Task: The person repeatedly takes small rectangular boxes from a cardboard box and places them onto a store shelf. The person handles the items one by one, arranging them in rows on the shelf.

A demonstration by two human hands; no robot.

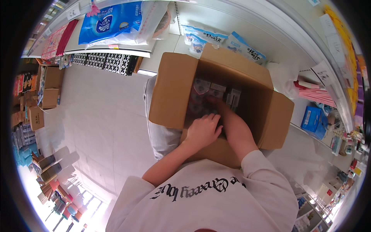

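Note:
An open cardboard box stands before me with its flaps folded out. Its dark inside holds several small boxes: pale ones with heart-shaped windows at the far left and slim grey-white ones at the right. My right hand reaches deep in among them, blurred and in shadow, so its grip is hidden. At the near rim of the carton is my left hand, its fingers bent over the opening close to my right forearm. What lies under its fingertips cannot be made out.
A metal shelf behind the carton carries white-and-blue bags and a blue plastic pack. Pink items and a blue box lie to the right. Cartons stand on the left beyond the grey floor.

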